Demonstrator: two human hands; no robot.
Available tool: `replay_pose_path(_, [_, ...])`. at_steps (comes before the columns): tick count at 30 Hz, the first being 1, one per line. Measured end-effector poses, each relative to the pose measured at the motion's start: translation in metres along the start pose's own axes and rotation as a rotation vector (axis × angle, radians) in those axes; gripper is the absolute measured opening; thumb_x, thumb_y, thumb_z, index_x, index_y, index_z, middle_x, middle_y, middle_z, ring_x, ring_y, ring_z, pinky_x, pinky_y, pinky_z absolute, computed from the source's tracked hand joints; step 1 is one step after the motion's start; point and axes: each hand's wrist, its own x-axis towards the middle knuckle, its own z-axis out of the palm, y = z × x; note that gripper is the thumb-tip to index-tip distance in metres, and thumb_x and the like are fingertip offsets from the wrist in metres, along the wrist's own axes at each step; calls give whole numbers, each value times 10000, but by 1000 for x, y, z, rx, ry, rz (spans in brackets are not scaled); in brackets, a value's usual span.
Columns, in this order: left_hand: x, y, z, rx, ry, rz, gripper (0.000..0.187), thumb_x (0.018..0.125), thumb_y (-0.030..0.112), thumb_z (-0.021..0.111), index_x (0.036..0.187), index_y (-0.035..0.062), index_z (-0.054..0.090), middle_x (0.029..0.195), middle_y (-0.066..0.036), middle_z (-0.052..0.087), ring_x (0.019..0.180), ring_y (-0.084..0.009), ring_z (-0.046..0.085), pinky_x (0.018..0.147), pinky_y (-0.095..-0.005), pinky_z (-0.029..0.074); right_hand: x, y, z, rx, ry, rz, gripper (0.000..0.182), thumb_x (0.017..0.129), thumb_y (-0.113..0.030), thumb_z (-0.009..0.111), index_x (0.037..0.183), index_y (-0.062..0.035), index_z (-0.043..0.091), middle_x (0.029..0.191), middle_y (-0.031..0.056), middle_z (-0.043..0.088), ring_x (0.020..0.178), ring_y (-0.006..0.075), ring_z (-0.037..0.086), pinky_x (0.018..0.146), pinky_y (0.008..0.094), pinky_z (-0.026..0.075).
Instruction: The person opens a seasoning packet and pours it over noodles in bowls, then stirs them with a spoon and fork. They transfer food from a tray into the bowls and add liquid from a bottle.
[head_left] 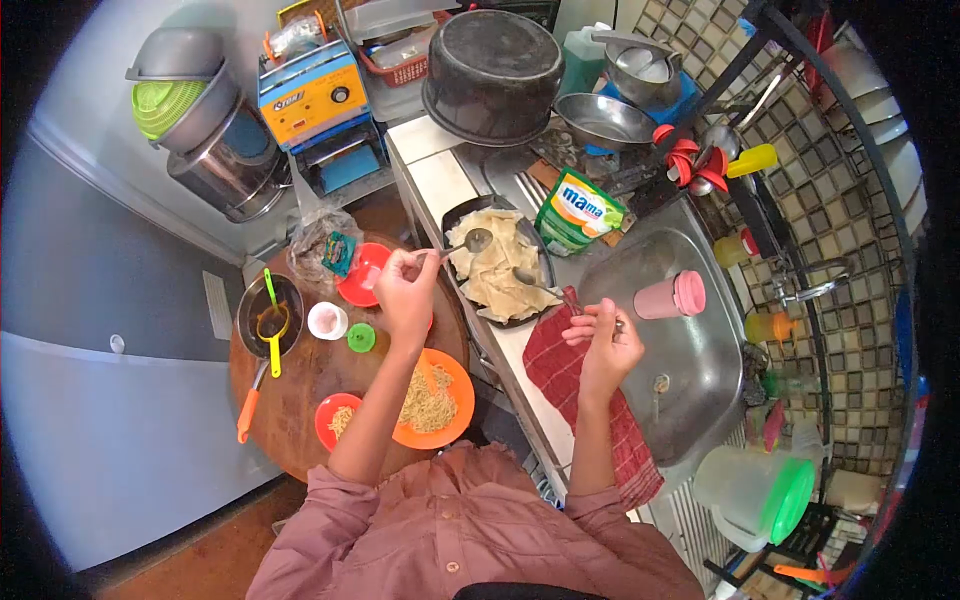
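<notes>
My left hand [408, 300] is closed on the handle of a spoon [478, 240], whose bowl rests over pale, folded sheets of food [495, 268]. The food lies on a dark tray [545, 262] at the counter's edge. My right hand [608, 345] grips a second utensil [535, 284], whose end touches the right part of the food. Below the tray, a red checked cloth [560, 370] hangs over the counter edge beside the sink.
A round wooden table [310, 380] at left bears an orange plate of noodles [465, 395], red bowls and a pan [292, 300]. A pink tumbler [672, 297] stands in the sink [700, 380]. Behind the tray are a green pouch [580, 212] and a large dark pot [495, 75].
</notes>
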Motion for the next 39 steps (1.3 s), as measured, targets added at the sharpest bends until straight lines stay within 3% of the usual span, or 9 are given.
replay_pose_path(4, [2, 7, 18, -142, 9, 70, 179, 795, 81, 623, 668, 9, 519, 747, -58, 636, 610, -43, 529, 544, -192, 420, -7, 14, 12, 65, -11, 49, 209, 886, -121, 513, 841, 74, 572, 648, 128, 604, 515, 152, 591, 461, 234, 480])
replay_pose_path(8, [11, 14, 28, -94, -55, 190, 198, 786, 79, 625, 651, 0, 505, 751, -80, 645, 606, -59, 537, 546, -203, 425, -16, 27, 16, 19, -25, -6, 144, 867, -54, 523, 884, 81, 571, 695, 142, 615, 547, 177, 614, 494, 254, 509])
replay_pose_path(11, [19, 14, 35, 188, -115, 342, 172, 732, 57, 643, 650, -6, 506, 750, -97, 645, 624, -134, 598, 572, -252, 451, -21, 29, 16, 25, -18, -15, 130, 861, -38, 525, 885, 79, 575, 702, 149, 622, 580, 191, 631, 509, 260, 514])
replay_pose_path(15, [28, 18, 45, 153, -204, 420, 156, 726, 60, 642, 668, -4, 513, 732, -96, 636, 634, -180, 612, 579, -277, 460, -24, 30, 24, 21, 1, -37, 126, 858, -38, 531, 890, 73, 582, 704, 148, 629, 602, 198, 643, 533, 262, 517])
replay_pose_path(17, [31, 22, 47, 255, -299, 581, 142, 726, 63, 640, 692, -5, 519, 717, -99, 623, 642, -208, 614, 587, -294, 468, -25, 31, 27, -58, -3, -75, 122, 855, -35, 534, 891, 71, 583, 705, 144, 631, 606, 199, 645, 538, 260, 515])
replay_pose_path(25, [34, 20, 54, 336, -376, 644, 111, 719, 50, 648, 718, -9, 554, 723, -104, 622, 641, -205, 614, 585, -278, 470, -32, 35, 34, -56, 2, -73, 101, 840, -17, 552, 885, 64, 592, 716, 128, 638, 631, 195, 652, 564, 255, 516])
replay_pose_path(34, [36, 19, 49, 398, -444, 689, 97, 718, 43, 649, 765, -1, 576, 714, -117, 604, 644, -238, 606, 586, -295, 471, -37, 26, 41, -293, 8, -258, 141, 856, -34, 529, 858, 96, 585, 730, 135, 632, 668, 204, 651, 600, 280, 538])
replay_pose_path(36, [36, 20, 48, 400, -456, 698, 99, 718, 41, 649, 768, 0, 574, 715, -116, 603, 644, -240, 604, 586, -294, 471, -33, 26, 43, -283, 9, -203, 102, 824, -43, 584, 869, 45, 604, 722, 93, 650, 678, 161, 659, 564, 245, 510])
replay_pose_path(39, [35, 20, 50, 346, -456, 695, 140, 721, 66, 631, 726, 4, 506, 693, -136, 548, 659, -310, 555, 592, -360, 445, -27, 26, 52, -312, -41, -266, 100, 819, -61, 593, 857, 30, 612, 720, 96, 653, 671, 157, 659, 548, 241, 501])
